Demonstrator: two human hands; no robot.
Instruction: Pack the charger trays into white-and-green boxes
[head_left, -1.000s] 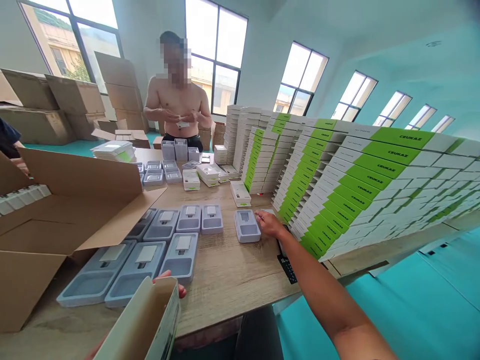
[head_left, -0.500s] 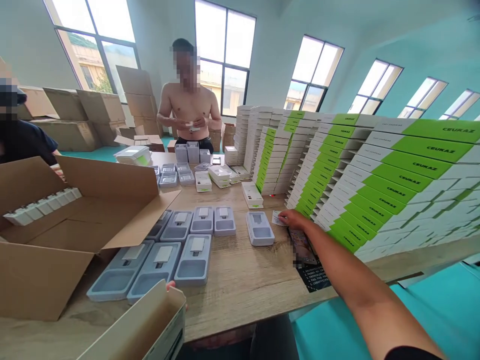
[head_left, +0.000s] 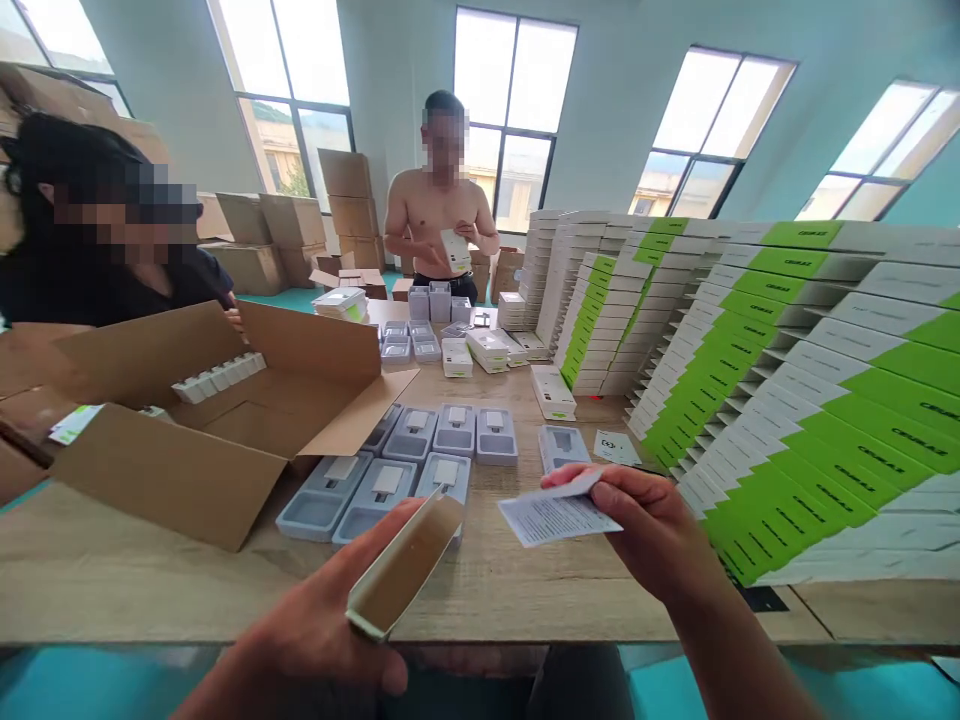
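My left hand [head_left: 315, 610] is wrapped round a small box sleeve [head_left: 405, 570] whose open end faces up and toward me. In my right hand [head_left: 652, 510] I pinch a printed paper leaflet [head_left: 559, 518], partly folded, above the table's front part. Just behind the leaflet lies a grey plastic tray [head_left: 562, 446], partly covered by my fingers. A white card [head_left: 616, 448] rests on the wood to its right. Left of my right hand, several grey trays [head_left: 386, 483] hold white adapter-like blocks in their upper recesses; the box sleeve hides part of the nearest ones.
A large open carton [head_left: 172, 475] stands at left with a row of white blocks inside. Tall stacks of white and green boxes [head_left: 810, 400] line the right side. One co-worker [head_left: 442, 210] stands across the table [head_left: 517, 590]; another person [head_left: 112, 240] is at left.
My right hand has come back from beside the box stacks and now holds the leaflet. My left hand has raised the box sleeve into view. The view has turned left.
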